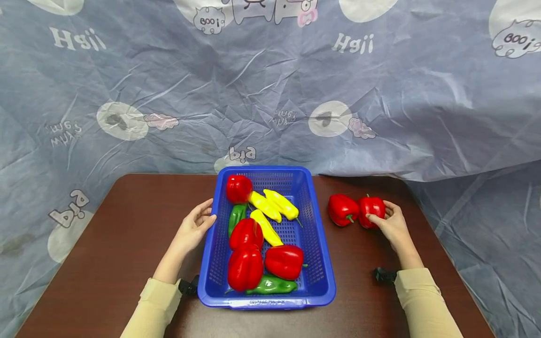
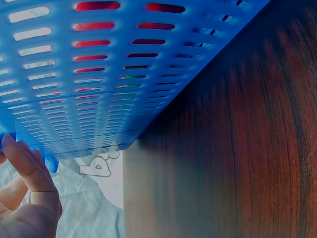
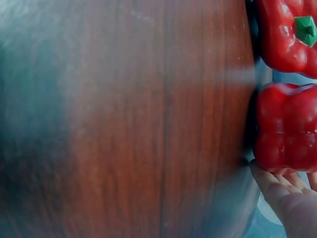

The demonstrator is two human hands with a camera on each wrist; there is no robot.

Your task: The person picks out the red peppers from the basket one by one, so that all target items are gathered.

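Note:
A blue plastic basket point(image 1: 320, 244) stands on the table with red bell peppers point(image 1: 284, 262), yellow peppers point(image 1: 266, 227) and green peppers point(image 1: 272, 284) inside. At its left rim, my left hand point(image 1: 193, 227) holds the edge with bent fingers and thumb; the left wrist view shows the fingers point(image 2: 29, 171) at the rim beside the slotted wall. To the right of the basket, my right hand point(image 1: 393, 225) grips a red bell pepper point(image 1: 371, 211), thumb in front and fingers on its right side. Another red bell pepper point(image 1: 342, 210) lies against it on the left.
The dark brown wooden table point(image 1: 105, 263) extends on both sides of the basket. A grey-blue printed cloth point(image 1: 270, 94) hangs behind the table's back edge. Black straps point(image 1: 383, 275) are on both wrists.

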